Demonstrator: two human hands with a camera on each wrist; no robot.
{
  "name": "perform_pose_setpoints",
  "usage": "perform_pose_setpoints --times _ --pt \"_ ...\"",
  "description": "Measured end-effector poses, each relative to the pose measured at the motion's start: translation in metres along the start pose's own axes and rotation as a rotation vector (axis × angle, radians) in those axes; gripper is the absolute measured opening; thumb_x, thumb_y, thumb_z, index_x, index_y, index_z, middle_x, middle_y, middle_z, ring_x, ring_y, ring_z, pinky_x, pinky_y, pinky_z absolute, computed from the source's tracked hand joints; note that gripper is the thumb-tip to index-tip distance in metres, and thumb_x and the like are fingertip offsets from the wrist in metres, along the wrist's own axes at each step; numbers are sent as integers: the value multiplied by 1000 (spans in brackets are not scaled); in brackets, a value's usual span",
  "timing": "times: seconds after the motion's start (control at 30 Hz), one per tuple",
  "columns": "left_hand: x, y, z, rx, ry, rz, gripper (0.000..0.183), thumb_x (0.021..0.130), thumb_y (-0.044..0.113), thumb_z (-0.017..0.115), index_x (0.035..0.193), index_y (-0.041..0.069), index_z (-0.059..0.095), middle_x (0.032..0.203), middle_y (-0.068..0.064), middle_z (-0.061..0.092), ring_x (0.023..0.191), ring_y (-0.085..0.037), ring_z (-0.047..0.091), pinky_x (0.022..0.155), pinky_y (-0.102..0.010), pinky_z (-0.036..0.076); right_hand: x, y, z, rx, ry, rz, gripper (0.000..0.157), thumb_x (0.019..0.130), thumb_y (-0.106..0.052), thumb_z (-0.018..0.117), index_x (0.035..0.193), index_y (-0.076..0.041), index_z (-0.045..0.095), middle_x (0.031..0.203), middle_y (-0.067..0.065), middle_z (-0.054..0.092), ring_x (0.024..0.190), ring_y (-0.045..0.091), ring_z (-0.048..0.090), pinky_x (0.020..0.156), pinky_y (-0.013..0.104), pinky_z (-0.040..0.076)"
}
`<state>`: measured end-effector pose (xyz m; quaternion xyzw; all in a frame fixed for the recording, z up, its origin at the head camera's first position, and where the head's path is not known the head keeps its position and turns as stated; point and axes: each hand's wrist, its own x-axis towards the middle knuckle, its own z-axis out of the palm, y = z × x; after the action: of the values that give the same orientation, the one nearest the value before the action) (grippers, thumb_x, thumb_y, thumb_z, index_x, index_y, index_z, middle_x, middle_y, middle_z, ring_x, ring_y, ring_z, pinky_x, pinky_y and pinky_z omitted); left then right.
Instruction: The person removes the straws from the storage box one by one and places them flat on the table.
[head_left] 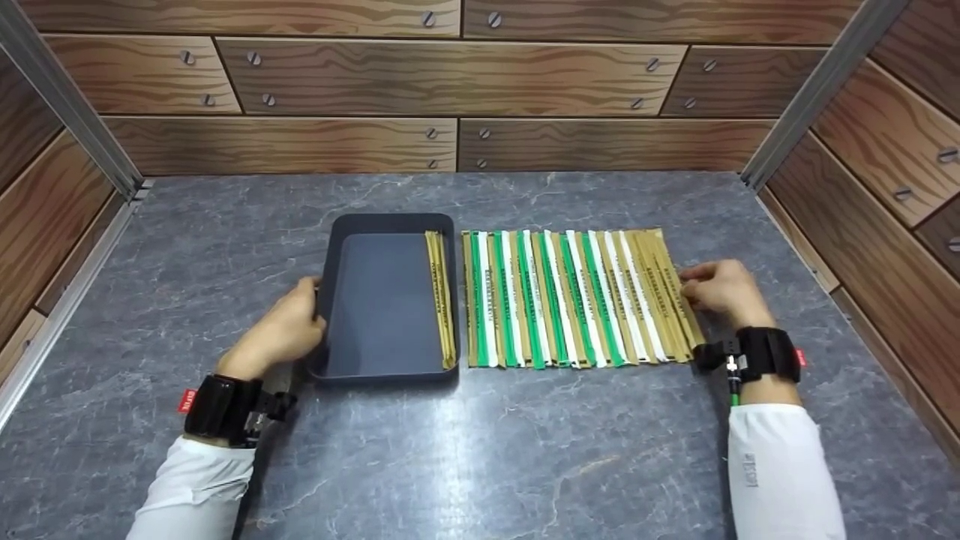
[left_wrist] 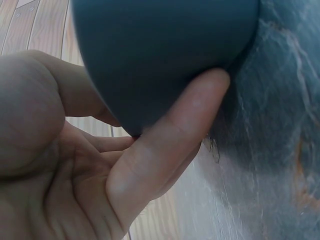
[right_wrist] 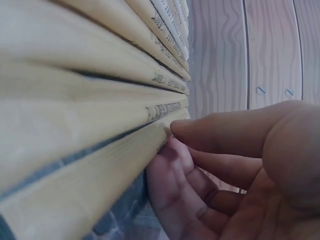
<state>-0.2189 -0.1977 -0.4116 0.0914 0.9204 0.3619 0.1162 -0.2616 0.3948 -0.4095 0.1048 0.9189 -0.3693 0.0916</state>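
My left hand holds the left wall of a dark grey rectangular tray; in the left wrist view, thumb and fingers pinch the tray wall from both sides. Several slim brown paper packets lie along the tray's right inner side. Right of the tray is a row of long, narrow paper packets in green, white and brown. At the row's right end, my right hand pinches the edge of the outermost brown paper packet between thumb and fingers. Dark printing runs along the packets.
The row stands close beside the tray's right wall on a grey marbled tabletop. Wood-patterned panels close off the back and sides, with metal posts at the back corners.
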Motion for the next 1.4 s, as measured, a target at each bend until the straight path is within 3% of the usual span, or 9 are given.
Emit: perform_pose_setpoints --times 0.13,0.27,0.4,0.6,0.67,0.73,0.87,1.13,1.4 --pt "-1 0 0 -8 -3 -5 68 93 -8 45 155 -17 17 140 -43 49 126 -51 55 109 -59 48 -8 -23 0 -19 125 -83 52 97 -12 60 143 12 52 139 36 55 118 45 59 102 53 52" --pt "0 0 -1 12 5 17 68 91 -7 45 153 -18 20 140 -43 48 127 -50 53 109 -60 46 -18 -73 18 55 226 -277 46 100 -13 62 141 8 57 136 31 60 122 42 59 105 52 50" --pt "0 0 -1 20 10 26 68 90 -8 46 152 -19 21 139 -43 49 125 -50 54 108 -60 47 -24 -133 54 107 146 -429 43 100 -8 63 140 6 59 134 27 64 120 37 61 105 47 51" --pt "-1 -1 -1 6 2 4 70 90 -9 46 154 -18 19 140 -44 48 127 -51 54 109 -60 47 -21 -218 116 -70 4 -563 39 98 -10 63 134 6 64 127 23 69 114 34 66 102 45 55" --pt "0 0 -1 11 4 3 70 90 -9 46 154 -18 19 141 -44 48 127 -51 53 109 -60 47 -18 -242 135 -146 -42 -568 35 97 -12 62 128 4 68 118 19 72 99 27 68 92 39 58" --pt "-1 0 -2 19 10 7 70 89 -9 46 153 -18 20 141 -44 48 128 -51 53 109 -60 46 -15 -262 153 -238 -81 -564 19 95 -10 60 100 1 74 88 11 71 71 18 62 68 28 56" --pt "-1 1 -2 15 2 -2 70 90 -8 46 155 -17 19 141 -43 49 127 -50 54 108 -58 48 -8 -288 183 -394 -127 -504 31 88 -6 60 60 -13 47 59 -2 40 50 13 36 45 25 32" --pt "0 2 -2 24 4 -1 70 90 -8 45 154 -17 19 144 -43 46 132 -51 51 113 -60 43 -9 -307 222 -577 -143 -456 9 89 -6 63 81 -7 60 107 16 72 100 34 68 88 45 58" --pt "-1 3 -1 50 25 28 67 89 -7 45 150 -21 23 142 -44 48 134 -50 49 116 -59 39 -4 -307 245 -631 -135 -368 26 103 -7 49 109 -4 74 129 17 70 113 36 69 90 47 60"
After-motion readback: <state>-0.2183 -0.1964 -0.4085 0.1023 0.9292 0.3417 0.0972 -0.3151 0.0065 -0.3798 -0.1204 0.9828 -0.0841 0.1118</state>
